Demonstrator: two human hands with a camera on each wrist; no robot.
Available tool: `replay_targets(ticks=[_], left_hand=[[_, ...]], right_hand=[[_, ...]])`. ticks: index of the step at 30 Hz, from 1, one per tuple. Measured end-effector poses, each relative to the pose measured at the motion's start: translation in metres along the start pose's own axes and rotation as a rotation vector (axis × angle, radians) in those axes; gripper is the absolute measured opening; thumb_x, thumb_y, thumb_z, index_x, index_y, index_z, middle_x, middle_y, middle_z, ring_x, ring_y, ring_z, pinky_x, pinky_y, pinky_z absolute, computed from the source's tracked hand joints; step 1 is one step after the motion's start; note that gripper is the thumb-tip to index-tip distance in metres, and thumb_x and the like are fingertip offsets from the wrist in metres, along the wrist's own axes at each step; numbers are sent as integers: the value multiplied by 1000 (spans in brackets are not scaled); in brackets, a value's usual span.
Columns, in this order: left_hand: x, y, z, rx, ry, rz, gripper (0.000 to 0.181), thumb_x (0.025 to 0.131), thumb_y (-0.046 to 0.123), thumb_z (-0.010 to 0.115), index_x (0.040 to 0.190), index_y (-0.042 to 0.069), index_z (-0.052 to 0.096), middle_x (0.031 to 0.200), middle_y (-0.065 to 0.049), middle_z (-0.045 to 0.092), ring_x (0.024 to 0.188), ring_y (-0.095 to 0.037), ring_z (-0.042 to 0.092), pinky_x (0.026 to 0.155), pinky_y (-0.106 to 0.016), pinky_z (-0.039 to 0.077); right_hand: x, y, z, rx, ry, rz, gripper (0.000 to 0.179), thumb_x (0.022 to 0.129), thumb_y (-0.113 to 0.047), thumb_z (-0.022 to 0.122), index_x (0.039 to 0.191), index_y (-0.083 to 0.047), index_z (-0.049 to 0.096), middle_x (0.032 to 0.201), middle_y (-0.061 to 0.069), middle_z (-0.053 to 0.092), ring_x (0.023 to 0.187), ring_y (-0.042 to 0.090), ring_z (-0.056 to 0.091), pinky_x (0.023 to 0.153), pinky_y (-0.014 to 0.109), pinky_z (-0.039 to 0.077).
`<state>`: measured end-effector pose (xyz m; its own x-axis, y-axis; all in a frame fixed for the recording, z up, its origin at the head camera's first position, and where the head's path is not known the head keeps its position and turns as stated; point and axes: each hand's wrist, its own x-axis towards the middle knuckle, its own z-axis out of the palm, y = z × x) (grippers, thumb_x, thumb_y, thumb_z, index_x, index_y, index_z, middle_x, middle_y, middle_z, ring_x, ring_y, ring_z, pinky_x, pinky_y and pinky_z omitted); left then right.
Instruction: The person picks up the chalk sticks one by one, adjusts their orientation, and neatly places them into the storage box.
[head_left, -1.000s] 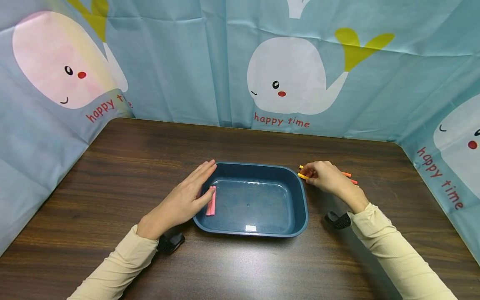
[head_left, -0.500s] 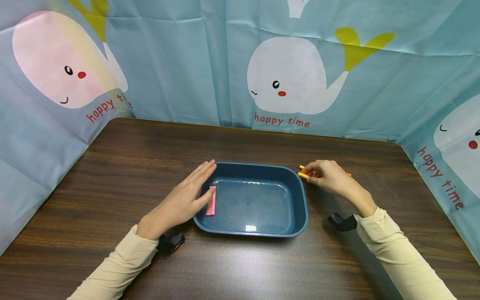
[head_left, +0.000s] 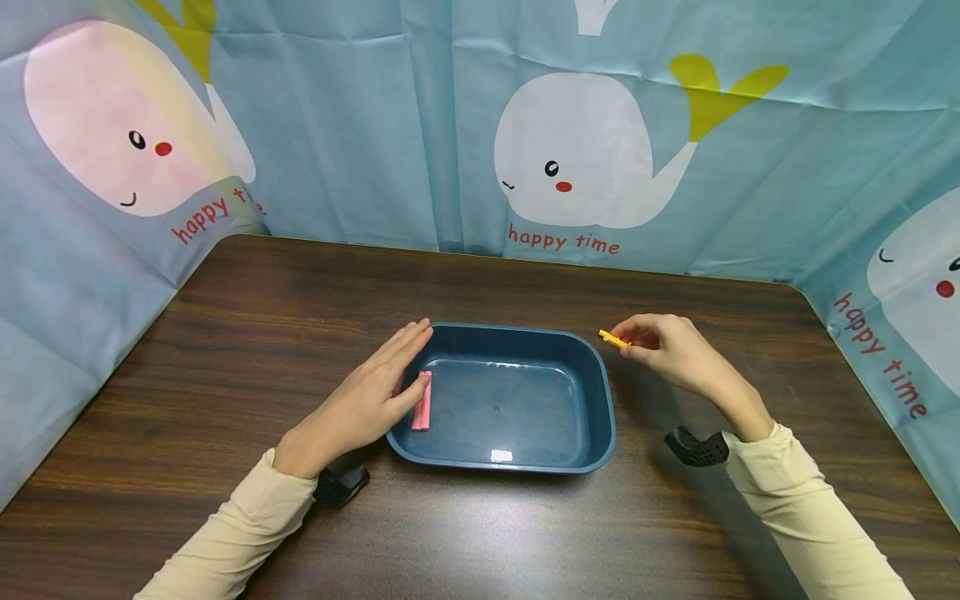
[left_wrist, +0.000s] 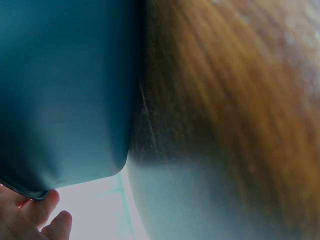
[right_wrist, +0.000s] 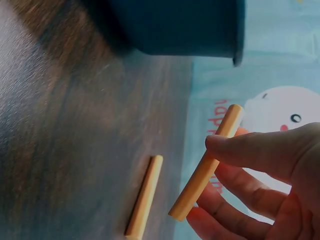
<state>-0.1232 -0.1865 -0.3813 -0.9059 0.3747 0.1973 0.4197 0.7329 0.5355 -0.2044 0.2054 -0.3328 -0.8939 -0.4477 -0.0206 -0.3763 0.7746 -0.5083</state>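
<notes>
My left hand [head_left: 360, 404] rests on the left rim of a dark blue plastic basin [head_left: 517, 468], fingers straight and thumb out over the inside. Its fingertips [left_wrist: 50, 205] show at the basin's rim in the left wrist view. Two pink sticks [head_left: 422, 408] lie side by side in the basin, partly under the thumb. Right of the basin, my right hand [head_left: 675, 354] pinches a short, round yellow stick [right_wrist: 204, 167] between thumb and fingers, raised above the table. A second yellow stick [right_wrist: 144, 197] lies on the table just below it.
The brown wood-grain table [head_left: 480, 533] carries the basin. Behind and at both sides hangs a light blue curtain [head_left: 337, 125] with printed whales. Black wrist-worn pieces [head_left: 697, 447] stick out under both wrists.
My right hand has lifted one yellow stick and shifted slightly right and away. The orange-red stick ends visible earlier are now hidden by the hand. My left hand has stayed still.
</notes>
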Motion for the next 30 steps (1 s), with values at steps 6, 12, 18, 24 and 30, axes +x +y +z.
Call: replay_targets(ticks=[6, 12, 18, 24, 30], left_hand=[[0, 0, 0, -2, -2, -4, 64, 99, 21, 60, 155, 5, 32, 165, -7, 26, 152, -32, 24, 120, -55, 27], [1, 0, 0, -8, -3, -6, 64, 99, 20, 60, 155, 5, 32, 165, -7, 26, 152, -32, 24, 120, -55, 27], [0, 0, 0, -10, -3, -5, 64, 99, 20, 60, 155, 5, 32, 165, -7, 26, 152, -32, 24, 119, -55, 27], [0, 0, 0, -8, -3, -8, 64, 99, 21, 60, 155, 4, 32, 165, -7, 26, 152, -32, 24, 120, -55, 27], [0, 0, 0, -9, -6, -3, 64, 99, 20, 60, 155, 4, 32, 165, -7, 25, 152, -33, 24, 120, -56, 26]], right_hand=[[-1, -8, -5, 20, 21, 2, 23, 88, -5, 71, 111, -1, 70, 94, 12, 74, 79, 19, 68, 64, 22, 52], [-1, -17, -9, 77, 24, 20, 25, 89, -6, 71, 113, 0, 70, 94, 13, 75, 77, 22, 71, 58, 22, 52], [0, -26, -12, 111, 23, 65, 26, 89, -10, 72, 114, -3, 70, 98, 11, 75, 78, 13, 71, 59, 24, 53], [1, -38, -13, 164, 14, 113, 28, 90, -13, 71, 116, -2, 68, 98, 12, 74, 82, 14, 72, 63, 27, 52], [3, -48, -13, 253, -1, 154, 32, 90, -16, 71, 119, -3, 66, 99, 14, 72, 83, 11, 73, 67, 26, 57]])
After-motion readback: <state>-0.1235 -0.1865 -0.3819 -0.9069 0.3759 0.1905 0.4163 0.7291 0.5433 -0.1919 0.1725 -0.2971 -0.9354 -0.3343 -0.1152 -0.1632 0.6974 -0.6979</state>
